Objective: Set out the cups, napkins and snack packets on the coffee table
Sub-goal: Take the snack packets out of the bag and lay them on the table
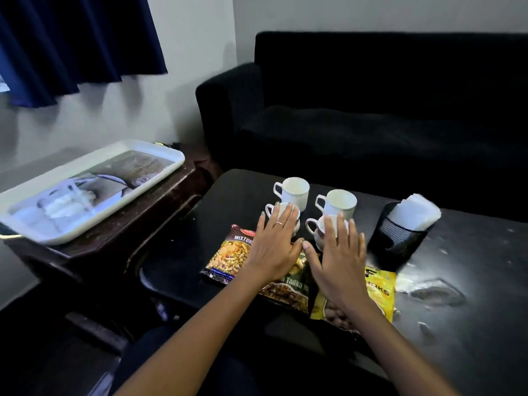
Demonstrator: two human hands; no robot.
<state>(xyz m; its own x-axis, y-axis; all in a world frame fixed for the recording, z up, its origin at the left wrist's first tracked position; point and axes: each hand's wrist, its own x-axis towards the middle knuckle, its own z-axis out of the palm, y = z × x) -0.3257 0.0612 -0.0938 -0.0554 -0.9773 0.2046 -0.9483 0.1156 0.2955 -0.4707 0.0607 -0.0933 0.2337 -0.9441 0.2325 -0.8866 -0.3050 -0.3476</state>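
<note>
Several white cups stand in a square on the dark coffee table [471,324]; the back left cup [294,192] and back right cup [338,203] are in full view. My left hand [275,247] is flat with straight fingers over the front left cup [270,210]. My right hand [338,261] is likewise flat over the front right cup [315,230]. Three snack packets lie in a row beneath my hands: a mixture packet [228,257], a green one [291,290] and a yellow one [380,292]. White napkins [414,212] stick out of a black mesh holder [397,238].
A white printed tray [171,158] rests on a dark wooden side table [120,238] to the left. A black sofa [371,110] stands behind the coffee table. A blue curtain [71,44] hangs at the upper left. Pale smears mark the table's right part.
</note>
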